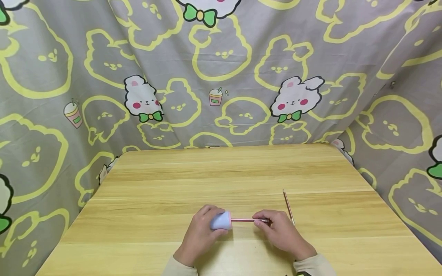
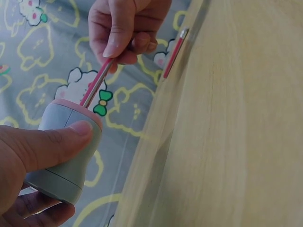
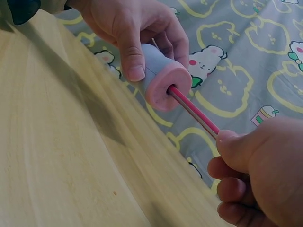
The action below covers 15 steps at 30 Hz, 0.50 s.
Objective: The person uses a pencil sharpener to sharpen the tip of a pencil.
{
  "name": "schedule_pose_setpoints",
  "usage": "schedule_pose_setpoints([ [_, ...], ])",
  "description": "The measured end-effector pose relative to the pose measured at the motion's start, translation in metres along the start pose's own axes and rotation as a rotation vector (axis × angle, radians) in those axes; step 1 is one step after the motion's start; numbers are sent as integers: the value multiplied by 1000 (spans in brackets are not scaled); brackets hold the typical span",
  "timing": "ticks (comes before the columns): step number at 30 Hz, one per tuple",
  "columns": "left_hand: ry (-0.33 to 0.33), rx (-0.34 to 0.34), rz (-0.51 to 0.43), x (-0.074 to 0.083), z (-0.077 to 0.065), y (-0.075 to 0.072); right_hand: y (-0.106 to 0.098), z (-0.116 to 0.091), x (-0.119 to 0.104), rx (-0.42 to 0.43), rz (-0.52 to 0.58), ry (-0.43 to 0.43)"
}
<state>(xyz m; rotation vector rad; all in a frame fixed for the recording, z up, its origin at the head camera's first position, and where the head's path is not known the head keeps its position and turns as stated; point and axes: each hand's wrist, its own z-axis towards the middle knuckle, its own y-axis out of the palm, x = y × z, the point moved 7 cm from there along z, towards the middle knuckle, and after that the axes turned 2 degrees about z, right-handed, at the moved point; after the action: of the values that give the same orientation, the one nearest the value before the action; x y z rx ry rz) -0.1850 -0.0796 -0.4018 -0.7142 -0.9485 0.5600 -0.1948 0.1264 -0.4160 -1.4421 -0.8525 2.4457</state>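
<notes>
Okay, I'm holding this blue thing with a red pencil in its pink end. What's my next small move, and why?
I'd probably ease the red pencil gently inward. One end already sits inside the pink end, your right hand pinches the shaft in line with the hole, and your left hand grips the blue body, which should steady it.

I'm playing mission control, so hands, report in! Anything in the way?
Left hand grips sharpener. Right hand pinches pencil, one end inside sharpener. Second pencil near right hand, seemingly out of the way.
</notes>
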Motion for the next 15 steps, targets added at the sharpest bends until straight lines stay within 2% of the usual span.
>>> schedule_pose_setpoints([
  [15, -6, 15, -2, -1, 0, -2, -8, -1, 3, 24, -13, 3],
])
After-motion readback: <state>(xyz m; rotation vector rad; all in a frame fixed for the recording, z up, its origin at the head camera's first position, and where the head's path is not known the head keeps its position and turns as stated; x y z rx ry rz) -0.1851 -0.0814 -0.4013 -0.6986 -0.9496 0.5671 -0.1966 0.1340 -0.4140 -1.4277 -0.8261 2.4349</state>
